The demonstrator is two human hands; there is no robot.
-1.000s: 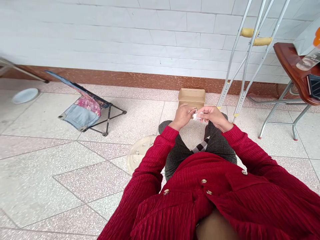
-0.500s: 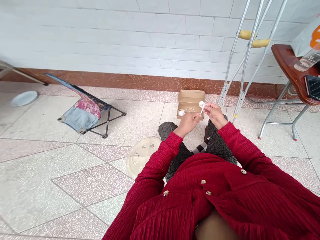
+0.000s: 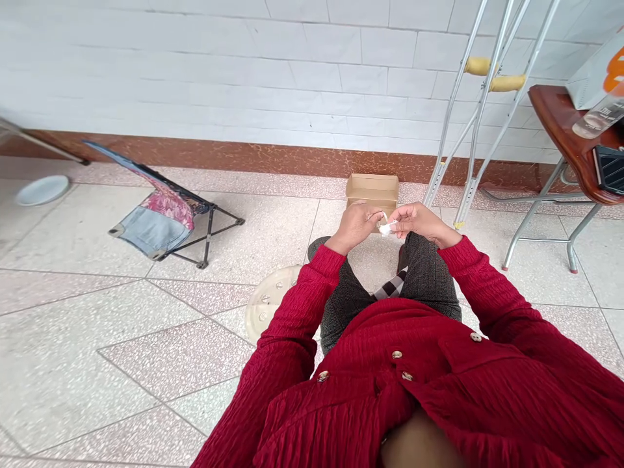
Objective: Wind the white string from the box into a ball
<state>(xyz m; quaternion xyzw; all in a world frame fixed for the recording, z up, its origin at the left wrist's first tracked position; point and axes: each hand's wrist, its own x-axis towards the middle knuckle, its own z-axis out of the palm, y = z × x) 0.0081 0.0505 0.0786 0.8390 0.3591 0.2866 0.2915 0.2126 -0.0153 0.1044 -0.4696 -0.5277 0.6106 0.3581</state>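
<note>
Between my hands is a small white bundle (image 3: 386, 229) with a thin white strip rising from it; its exact kind is too small to make out. My left hand (image 3: 358, 225) is closed, its fingertips pinching the strip. On the other side, my right hand (image 3: 418, 222) pinches the bundle between thumb and fingers. Just beyond the hands, an open cardboard box (image 3: 372, 184) sits on the floor with its lid up. Most of the box's inside is hidden behind my hands.
Left on the tiled floor stands a low folding chair (image 3: 156, 227). A round cream stool top (image 3: 263, 302) is beside my left leg. Metal crutches (image 3: 472, 130) lean on the wall at right, near a brown stool (image 3: 560, 123) carrying a bottle. A white dish (image 3: 43, 190) lies far left.
Both hands have come lower, and the white bundle now hangs below the fingertips instead of above them. The left hand covers the white ball and cord seen earlier in the box.
</note>
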